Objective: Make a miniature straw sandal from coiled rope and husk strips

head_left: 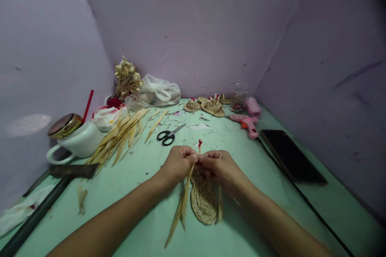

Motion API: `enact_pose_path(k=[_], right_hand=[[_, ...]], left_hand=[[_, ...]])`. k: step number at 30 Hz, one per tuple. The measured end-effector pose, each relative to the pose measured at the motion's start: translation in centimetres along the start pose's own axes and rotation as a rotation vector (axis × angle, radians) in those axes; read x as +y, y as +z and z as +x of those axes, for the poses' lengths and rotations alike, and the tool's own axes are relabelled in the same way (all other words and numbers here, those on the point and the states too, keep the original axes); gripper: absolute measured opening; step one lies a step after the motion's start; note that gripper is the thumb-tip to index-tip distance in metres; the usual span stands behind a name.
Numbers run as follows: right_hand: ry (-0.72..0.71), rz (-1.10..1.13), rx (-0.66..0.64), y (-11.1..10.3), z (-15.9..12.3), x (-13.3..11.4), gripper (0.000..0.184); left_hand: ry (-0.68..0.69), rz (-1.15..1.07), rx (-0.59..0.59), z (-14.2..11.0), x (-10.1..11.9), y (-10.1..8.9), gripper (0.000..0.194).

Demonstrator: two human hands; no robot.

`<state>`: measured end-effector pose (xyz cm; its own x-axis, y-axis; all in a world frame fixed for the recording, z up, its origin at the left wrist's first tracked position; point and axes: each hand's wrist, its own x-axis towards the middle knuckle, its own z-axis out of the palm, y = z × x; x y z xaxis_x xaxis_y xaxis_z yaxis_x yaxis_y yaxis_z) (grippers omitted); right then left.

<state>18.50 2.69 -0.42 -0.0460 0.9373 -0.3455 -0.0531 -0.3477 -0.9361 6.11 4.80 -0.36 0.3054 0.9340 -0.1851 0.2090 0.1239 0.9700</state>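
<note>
My left hand (181, 160) is closed in a pinch on dried leaf strips (184, 200), whose loose ends hang below it. Tip to tip with it, my right hand (219, 164) pinches the same strips. A short straw braid with a red tie (200, 143) sticks up just beyond my fingertips. Below my hands lies a coiled, sole-shaped piece of braided straw (204, 207); its upper end is partly hidden by my fingers. Whether the braid joins this coiled piece is hidden.
Black-handled scissors (169, 135) lie ahead, beside a heap of dried strips (120, 136). Small woven straw pieces (212, 106) sit at the back. A pink glue gun (245, 123), its black cord and a dark phone (292, 156) lie right. A white cup (83, 140) and hammer (74, 171) stand left.
</note>
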Motion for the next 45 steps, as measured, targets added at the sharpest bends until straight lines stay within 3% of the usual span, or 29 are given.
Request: enact_pose_path(k=[12,15,20,24,27,31,35,37,45], right_hand=[[-0.188,-0.176,0.231,0.0,1.3,1.6,0.020],[-0.221,-0.153,0.281,0.4,1.1,1.9,0.018],[-0.231,0.022,0.257,1.1,0.5,2.3,0.014],[-0.153,0.178,0.181,1.4,0.5,2.3,0.015],[-0.126,0.215,0.166,1.3,0.4,2.0,0.017],[-0.109,0.151,0.098,1.6,-0.1,1.6,0.023],[-0.110,0.060,0.009,2.0,-0.7,1.5,0.025],[-0.168,0.025,-0.015,2.0,-0.8,1.5,0.025],[-0.422,-0.050,-0.135,2.1,-2.0,1.2,0.022]], left_hand=[[-0.123,0.321,0.076,-0.2,1.3,-1.0,0.010],[-0.052,0.489,0.089,-1.1,1.6,-0.4,0.013],[0.146,0.961,0.130,-3.6,1.6,1.8,0.022],[0.260,1.187,0.059,-4.8,1.3,2.8,0.030],[0.256,1.030,0.028,-3.8,1.7,1.7,0.022],[0.073,0.453,0.250,-0.8,2.3,-1.4,0.031],[-0.165,-0.072,-0.015,1.2,1.9,-3.1,0.022],[-0.224,-0.209,-0.044,1.4,1.5,-3.0,0.018],[-0.434,-0.377,-0.114,1.1,0.7,-1.1,0.030]])
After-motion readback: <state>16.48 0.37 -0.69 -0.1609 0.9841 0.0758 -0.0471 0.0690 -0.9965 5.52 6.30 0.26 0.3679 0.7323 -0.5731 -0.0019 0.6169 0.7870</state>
